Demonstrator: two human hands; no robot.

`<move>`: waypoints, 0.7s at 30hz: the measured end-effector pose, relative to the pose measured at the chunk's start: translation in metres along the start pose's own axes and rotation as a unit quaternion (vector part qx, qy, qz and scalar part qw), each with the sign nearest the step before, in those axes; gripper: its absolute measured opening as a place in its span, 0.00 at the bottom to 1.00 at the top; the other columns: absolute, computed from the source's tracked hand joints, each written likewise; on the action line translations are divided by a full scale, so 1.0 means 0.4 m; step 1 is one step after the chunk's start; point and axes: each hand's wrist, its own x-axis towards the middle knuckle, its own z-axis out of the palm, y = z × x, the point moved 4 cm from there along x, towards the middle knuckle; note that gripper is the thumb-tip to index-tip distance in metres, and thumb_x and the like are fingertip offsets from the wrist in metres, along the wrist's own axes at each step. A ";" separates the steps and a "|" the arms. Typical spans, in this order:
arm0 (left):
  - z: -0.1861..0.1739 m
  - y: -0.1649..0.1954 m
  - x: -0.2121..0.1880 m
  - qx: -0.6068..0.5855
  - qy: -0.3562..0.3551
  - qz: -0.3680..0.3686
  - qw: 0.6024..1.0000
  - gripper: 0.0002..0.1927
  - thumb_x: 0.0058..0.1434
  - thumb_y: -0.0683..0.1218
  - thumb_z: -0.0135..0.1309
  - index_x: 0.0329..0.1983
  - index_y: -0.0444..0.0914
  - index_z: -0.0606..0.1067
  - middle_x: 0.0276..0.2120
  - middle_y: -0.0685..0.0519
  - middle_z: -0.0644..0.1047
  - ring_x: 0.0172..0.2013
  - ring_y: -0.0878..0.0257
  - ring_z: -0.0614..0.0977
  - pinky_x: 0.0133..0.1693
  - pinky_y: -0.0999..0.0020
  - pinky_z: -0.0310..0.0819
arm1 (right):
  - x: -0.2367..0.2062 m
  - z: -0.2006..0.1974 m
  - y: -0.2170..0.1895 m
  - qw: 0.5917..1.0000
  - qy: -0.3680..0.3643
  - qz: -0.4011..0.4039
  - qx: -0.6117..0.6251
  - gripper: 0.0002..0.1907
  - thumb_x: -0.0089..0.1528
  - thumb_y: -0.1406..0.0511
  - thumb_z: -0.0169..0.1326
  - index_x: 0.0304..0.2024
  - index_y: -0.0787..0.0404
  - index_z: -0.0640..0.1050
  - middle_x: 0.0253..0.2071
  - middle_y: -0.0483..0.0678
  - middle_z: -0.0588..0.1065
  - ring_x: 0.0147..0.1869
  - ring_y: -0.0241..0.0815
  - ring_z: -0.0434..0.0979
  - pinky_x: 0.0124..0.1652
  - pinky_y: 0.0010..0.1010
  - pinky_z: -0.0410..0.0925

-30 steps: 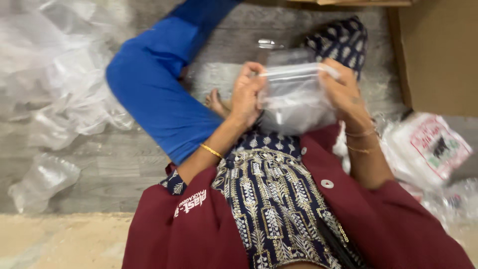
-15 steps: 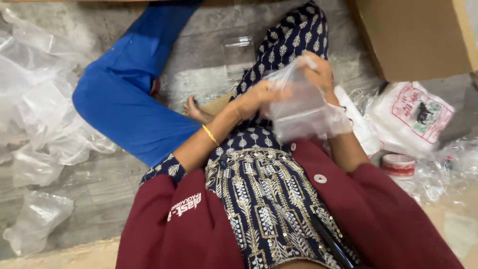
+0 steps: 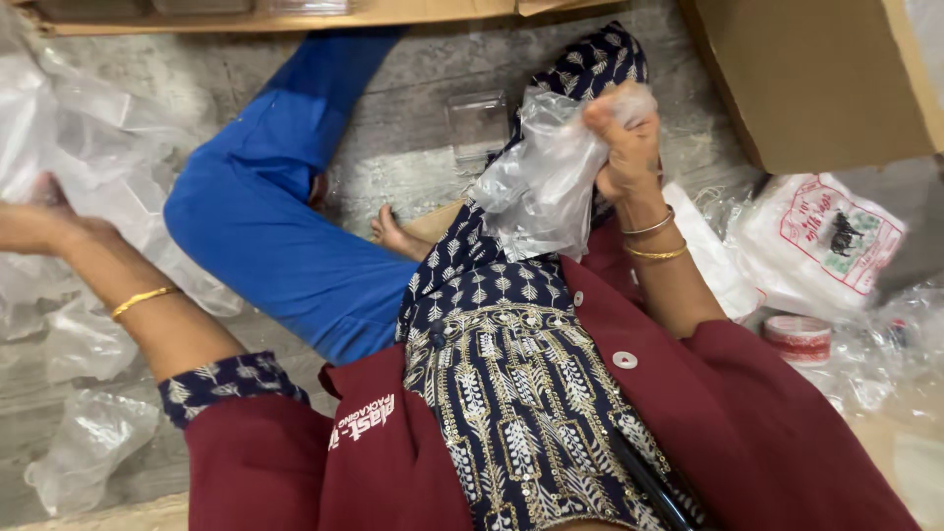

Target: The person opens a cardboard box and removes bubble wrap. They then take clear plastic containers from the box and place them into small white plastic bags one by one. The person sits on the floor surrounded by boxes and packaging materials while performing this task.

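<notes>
Pinching a crumpled clear plastic bag [image 3: 546, 182] above the lap, the right hand [image 3: 624, 138] has its grip pressed tight, while the left hand [image 3: 39, 221] reaches into the loose plastic pile [image 3: 69, 128] at the frame's left edge, its grip hidden, bare floor [image 3: 413, 118] beyond, cardboard box [image 3: 806, 79] far right.

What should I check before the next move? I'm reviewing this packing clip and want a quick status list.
1. Right hand grips the clear plastic bag: ok, fingers closed on its top.
2. Bag sealed: cannot tell, the bag is crumpled.
3. Bag contents: cannot tell.
4. Left hand on the pile of clear bags: ok, it touches the pile; whether it holds one cannot be told.
5. Tape roll lies beside the right arm: ok.
6. Cardboard box stands to the right: ok.
</notes>
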 end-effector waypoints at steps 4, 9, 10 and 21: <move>0.040 0.067 -0.110 0.099 0.104 0.187 0.972 0.23 0.68 0.54 0.48 0.54 0.30 0.74 0.47 0.40 0.81 0.40 0.52 0.83 0.37 0.59 0.82 | 0.009 0.045 0.010 0.998 -0.021 -0.058 -0.017 0.13 0.63 0.74 0.66 0.39 0.56 0.74 0.38 0.41 0.73 0.40 0.31 0.70 0.42 0.22 0.66; 0.292 -0.034 -0.824 0.346 -0.363 0.183 0.846 0.21 0.76 0.54 0.45 0.51 0.33 0.77 0.41 0.46 0.79 0.39 0.60 0.79 0.41 0.69 0.73 | 0.006 0.114 0.020 0.995 0.007 -0.046 -0.086 0.05 0.67 0.71 0.60 0.39 0.62 0.75 0.39 0.41 0.71 0.41 0.30 0.68 0.43 0.20 0.63; 0.320 -0.070 -0.976 0.182 -0.517 0.114 0.829 0.22 0.72 0.58 0.49 0.55 0.36 0.73 0.49 0.49 0.75 0.48 0.61 0.77 0.49 0.67 0.74 | 0.001 0.125 0.029 0.994 0.001 -0.048 -0.100 0.05 0.69 0.70 0.57 0.38 0.62 0.75 0.38 0.40 0.70 0.40 0.30 0.66 0.42 0.21 0.62; 0.318 -0.138 -1.302 0.058 -0.702 -0.134 0.697 0.09 0.76 0.49 0.50 0.45 0.38 0.70 0.29 0.60 0.73 0.29 0.71 0.72 0.33 0.74 0.66 | -0.008 0.137 0.136 0.989 -0.009 0.137 -0.047 0.17 0.71 0.54 0.46 0.36 0.59 0.74 0.29 0.38 0.65 0.33 0.29 0.63 0.33 0.22 0.61</move>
